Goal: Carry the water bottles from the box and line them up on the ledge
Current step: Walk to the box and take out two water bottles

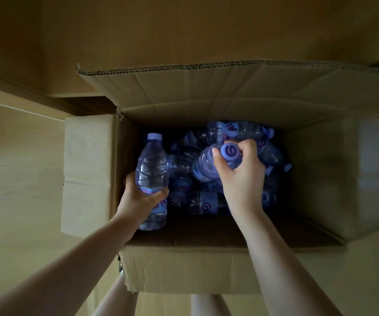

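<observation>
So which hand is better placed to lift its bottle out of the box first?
The left hand, probably. It grips the bottle round the body, already raised at the box wall. The right hand only pinches the neck of a bottle in the pile.

The box (184,270) is open on top, its flaps folded outward, so entry from above is free. Inside it, loose bottles (206,201) crowd the middle and far right; its near floor lies bare.
</observation>
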`<state>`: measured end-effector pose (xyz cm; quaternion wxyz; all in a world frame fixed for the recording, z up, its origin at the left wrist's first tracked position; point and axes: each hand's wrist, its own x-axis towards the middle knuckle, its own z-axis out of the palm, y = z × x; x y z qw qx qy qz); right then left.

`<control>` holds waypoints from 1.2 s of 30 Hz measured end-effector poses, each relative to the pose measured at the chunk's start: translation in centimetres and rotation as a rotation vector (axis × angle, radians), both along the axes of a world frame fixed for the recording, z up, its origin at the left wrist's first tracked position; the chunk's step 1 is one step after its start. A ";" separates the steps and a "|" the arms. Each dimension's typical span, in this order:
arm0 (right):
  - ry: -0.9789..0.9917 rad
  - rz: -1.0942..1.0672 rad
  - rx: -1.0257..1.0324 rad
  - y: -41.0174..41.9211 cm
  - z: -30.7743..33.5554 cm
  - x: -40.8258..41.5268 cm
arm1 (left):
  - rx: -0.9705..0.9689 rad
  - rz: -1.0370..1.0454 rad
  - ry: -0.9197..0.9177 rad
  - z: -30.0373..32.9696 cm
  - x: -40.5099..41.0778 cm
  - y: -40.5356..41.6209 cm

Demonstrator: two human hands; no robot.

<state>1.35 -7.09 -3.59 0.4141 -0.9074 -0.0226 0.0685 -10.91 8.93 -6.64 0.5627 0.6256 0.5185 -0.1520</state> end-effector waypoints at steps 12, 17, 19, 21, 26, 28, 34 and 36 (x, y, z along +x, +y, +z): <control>0.396 0.294 -0.481 3.4 -5.0 1.4 | -0.017 -0.026 -0.040 -0.4 0.4 -1.0; 0.704 0.151 -0.382 4.7 -9.3 0.9 | 0.001 -0.024 0.013 -2.1 -0.4 -0.7; 0.784 0.145 -0.250 4.1 -10.6 -0.4 | 0.010 -0.022 0.035 -2.4 -0.6 -0.5; 0.827 0.086 -0.155 3.3 -11.2 -1.9 | 0.009 -0.023 0.048 -2.8 -0.8 -0.1; 1.178 0.021 0.072 2.4 -11.3 -7.0 | 0.029 -0.007 0.081 -3.3 -0.7 0.0; 1.180 -0.024 0.024 3.4 -11.7 -8.3 | 0.024 -0.004 0.090 -3.5 -0.6 -0.1; 1.162 -0.341 -0.007 5.6 -12.5 -8.6 | 0.029 -0.035 0.095 -3.9 -0.4 0.0; 1.106 -0.336 0.050 5.4 -12.3 -8.6 | 0.035 -0.043 0.094 -3.9 -0.2 0.2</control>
